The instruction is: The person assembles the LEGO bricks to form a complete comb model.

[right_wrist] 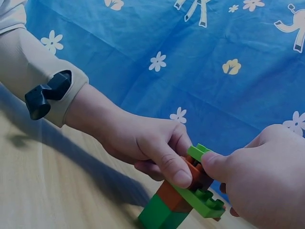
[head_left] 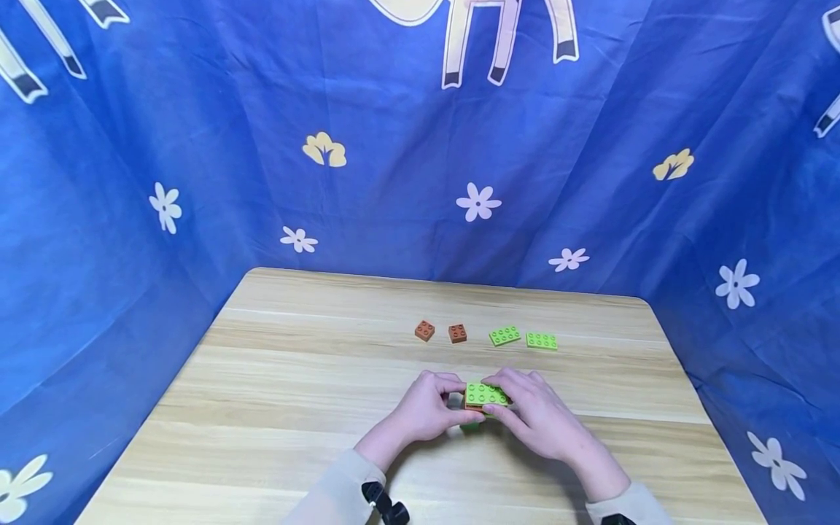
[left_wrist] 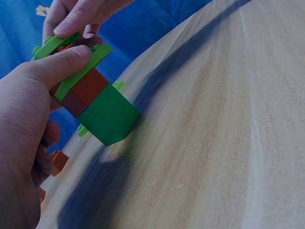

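Observation:
A small tower of toy building bricks stands between both hands near the table's middle. Its base is a dark green block (left_wrist: 108, 117), with a reddish-brown brick (left_wrist: 89, 90) on it. Above that come a light green plate (right_wrist: 207, 204), another brown brick (right_wrist: 194, 169) and a top light green plate (head_left: 484, 394). My left hand (head_left: 423, 410) grips the tower from the left, thumb across the lower plate's level. From the right, my right hand (head_left: 545, 419) pinches the top plate between thumb and fingers. The top plate's seating on the brick is partly hidden by fingers.
Behind the hands, two loose brown bricks (head_left: 424, 331) (head_left: 457, 333) and two light green plates (head_left: 504, 335) (head_left: 541, 341) lie in a row on the wooden table (head_left: 275, 364). A blue patterned cloth (head_left: 407, 182) hangs round the back and sides.

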The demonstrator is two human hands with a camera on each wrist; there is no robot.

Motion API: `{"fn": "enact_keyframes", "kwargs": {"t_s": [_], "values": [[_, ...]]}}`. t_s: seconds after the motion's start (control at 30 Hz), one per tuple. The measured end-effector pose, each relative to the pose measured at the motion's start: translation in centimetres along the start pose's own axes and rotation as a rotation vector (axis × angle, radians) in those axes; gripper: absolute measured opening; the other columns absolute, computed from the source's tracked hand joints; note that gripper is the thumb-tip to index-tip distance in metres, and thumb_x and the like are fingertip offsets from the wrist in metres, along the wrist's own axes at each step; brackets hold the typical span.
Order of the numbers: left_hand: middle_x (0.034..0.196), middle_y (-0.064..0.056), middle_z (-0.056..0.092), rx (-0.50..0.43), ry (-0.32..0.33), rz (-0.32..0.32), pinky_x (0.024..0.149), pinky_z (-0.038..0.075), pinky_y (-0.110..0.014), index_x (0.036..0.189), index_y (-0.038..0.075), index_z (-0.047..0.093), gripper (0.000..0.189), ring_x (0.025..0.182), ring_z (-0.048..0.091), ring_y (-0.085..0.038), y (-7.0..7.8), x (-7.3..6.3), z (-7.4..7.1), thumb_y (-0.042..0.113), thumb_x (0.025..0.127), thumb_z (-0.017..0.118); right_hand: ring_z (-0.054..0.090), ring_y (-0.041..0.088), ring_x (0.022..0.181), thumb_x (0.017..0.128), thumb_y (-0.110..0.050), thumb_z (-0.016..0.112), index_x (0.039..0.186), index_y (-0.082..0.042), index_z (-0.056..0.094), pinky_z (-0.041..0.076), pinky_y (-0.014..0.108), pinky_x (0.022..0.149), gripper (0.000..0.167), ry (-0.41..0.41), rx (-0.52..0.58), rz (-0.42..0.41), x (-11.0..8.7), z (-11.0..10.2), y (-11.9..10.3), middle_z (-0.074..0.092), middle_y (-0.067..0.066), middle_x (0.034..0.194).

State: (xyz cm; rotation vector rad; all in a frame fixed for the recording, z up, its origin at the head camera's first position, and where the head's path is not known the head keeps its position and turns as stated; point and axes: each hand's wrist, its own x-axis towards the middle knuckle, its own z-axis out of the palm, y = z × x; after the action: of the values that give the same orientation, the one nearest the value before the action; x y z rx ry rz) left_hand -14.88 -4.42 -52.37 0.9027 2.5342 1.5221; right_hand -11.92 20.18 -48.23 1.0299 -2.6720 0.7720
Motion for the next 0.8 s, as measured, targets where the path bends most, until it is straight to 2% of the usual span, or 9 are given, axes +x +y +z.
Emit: {"fn": "enact_keyframes", "kwargs": {"t_s": [0.37,0.8], "values": [[0.089,0.022,0.071,-0.017,-0.006,-0.013,0.054,0.04,-0.021,0.108,0.023,0.085,0.031,0.06,0.049,-0.003,0.04,-0.09,0.0,0.039,0.083,0.093,0.059,0.006,0.116,0.107,-0.038,0.065,0.135,-0.024,0.065,0.046,0.039,0.092,0.032,-0.008,-0.021,-0.007,-0.06,0.09,-0.05,0.062,-0.022,0.12],[0.088,0.019,0.072,-0.038,-0.005,-0.013,0.055,0.041,-0.022,0.108,0.027,0.085,0.029,0.06,0.049,-0.005,-0.11,-0.15,0.06,0.04,0.083,0.092,0.059,0.004,0.11,0.106,-0.04,0.066,0.133,-0.023,0.067,0.042,0.036,0.087,0.033,-0.016,-0.062,0.001,0.06,0.09,-0.36,0.062,-0.021,0.116]]}}
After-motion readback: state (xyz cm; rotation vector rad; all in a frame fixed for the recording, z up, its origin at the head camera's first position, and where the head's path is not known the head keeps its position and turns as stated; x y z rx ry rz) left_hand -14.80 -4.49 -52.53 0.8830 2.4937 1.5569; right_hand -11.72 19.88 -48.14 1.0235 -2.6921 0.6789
